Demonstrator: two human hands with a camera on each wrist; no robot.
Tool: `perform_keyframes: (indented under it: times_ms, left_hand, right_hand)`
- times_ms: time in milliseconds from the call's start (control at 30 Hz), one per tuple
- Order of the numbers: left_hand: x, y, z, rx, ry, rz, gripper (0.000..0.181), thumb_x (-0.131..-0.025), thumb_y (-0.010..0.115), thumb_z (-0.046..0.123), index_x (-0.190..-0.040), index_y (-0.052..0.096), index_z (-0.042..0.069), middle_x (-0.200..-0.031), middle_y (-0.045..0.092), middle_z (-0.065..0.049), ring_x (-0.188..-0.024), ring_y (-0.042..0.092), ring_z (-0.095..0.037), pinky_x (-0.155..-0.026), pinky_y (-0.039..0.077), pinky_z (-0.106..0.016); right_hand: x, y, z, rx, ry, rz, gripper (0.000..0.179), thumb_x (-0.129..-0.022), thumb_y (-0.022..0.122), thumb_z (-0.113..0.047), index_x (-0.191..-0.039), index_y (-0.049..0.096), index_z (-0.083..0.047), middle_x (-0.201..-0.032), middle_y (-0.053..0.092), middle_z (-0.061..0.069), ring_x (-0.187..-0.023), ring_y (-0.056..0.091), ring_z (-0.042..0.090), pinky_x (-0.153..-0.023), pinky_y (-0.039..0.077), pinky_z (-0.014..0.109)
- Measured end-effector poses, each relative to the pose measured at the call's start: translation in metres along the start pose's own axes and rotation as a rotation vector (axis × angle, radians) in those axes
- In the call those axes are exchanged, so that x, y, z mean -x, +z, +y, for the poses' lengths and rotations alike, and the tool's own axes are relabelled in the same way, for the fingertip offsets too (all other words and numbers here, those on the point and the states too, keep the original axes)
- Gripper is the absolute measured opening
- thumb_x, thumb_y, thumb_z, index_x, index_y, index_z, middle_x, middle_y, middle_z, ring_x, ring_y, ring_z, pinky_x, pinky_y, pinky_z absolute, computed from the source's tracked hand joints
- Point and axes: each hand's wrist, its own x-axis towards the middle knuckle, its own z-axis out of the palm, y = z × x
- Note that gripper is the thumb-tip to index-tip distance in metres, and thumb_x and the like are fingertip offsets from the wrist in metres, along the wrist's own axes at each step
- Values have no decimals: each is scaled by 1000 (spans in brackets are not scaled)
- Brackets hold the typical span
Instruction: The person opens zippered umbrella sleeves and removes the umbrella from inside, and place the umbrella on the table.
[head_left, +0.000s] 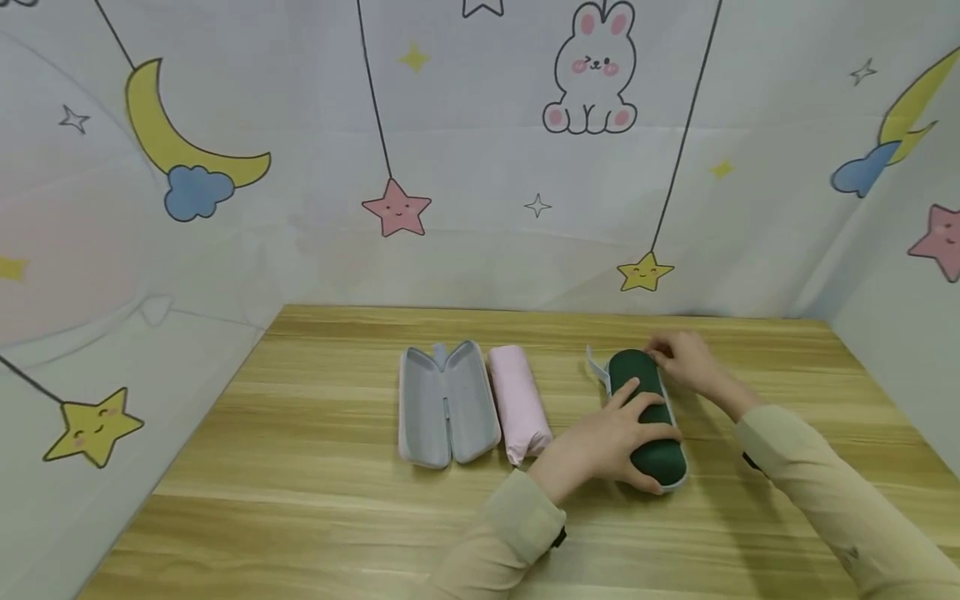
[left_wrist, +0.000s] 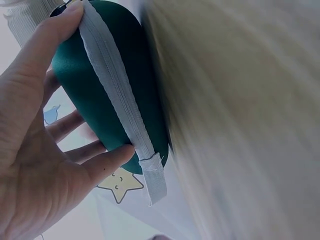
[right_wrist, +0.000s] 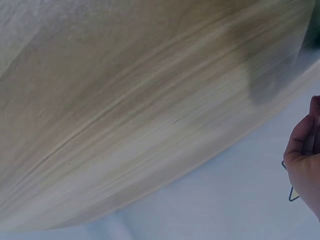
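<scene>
A dark green, long rounded zip case lies on the table with a pale grey zipper band round its side and a grey fabric tab at one end. My left hand grips it from above, fingers spread over the top and thumb at the near end. At the case's far right edge, the curled fingers of my right hand pinch at the zipper; the fingers hide the pull itself. Only part of that right hand shows at the edge of the right wrist view.
To the left, a pale grey hard case stands opened out in two halves. Beside it lies a pink rolled bundle, close to my left wrist. A wood-grain table carries everything, with a printed cloth backdrop behind and at both sides.
</scene>
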Motion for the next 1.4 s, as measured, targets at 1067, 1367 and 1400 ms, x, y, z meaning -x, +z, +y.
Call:
perform_keyframes:
  times_ms: [1067, 1367, 1400]
  left_hand:
    - [0, 0, 1, -28, -9, -4, 68, -80, 64, 63, -141, 42, 42, -156, 25, 1, -150, 11, -31, -119, 26, -36]
    - [0, -1, 0, -75, 6, 0, 69, -80, 63, 65, -141, 42, 42, -155, 26, 2, -150, 14, -30, -122, 16, -34]
    - [0, -1, 0, -77, 5, -2, 69, -79, 63, 66, -141, 42, 42, -155, 26, 2, -150, 14, -29, -122, 15, -34]
  right_hand:
    - [15, 5, -10, 62, 7, 134, 8, -87, 57, 2, -86, 65, 3, -73, 63, 12, -60, 49, 15, -54, 38, 25]
    - [18, 5, -13, 89, -2, 150, 7, -86, 57, 3, -86, 64, 3, -79, 64, 17, -65, 54, 22, -58, 43, 32]
    - [19, 5, -13, 91, -6, 155, 7, -86, 57, 3, -86, 64, 3, -79, 64, 17, -66, 55, 23, -58, 43, 33]
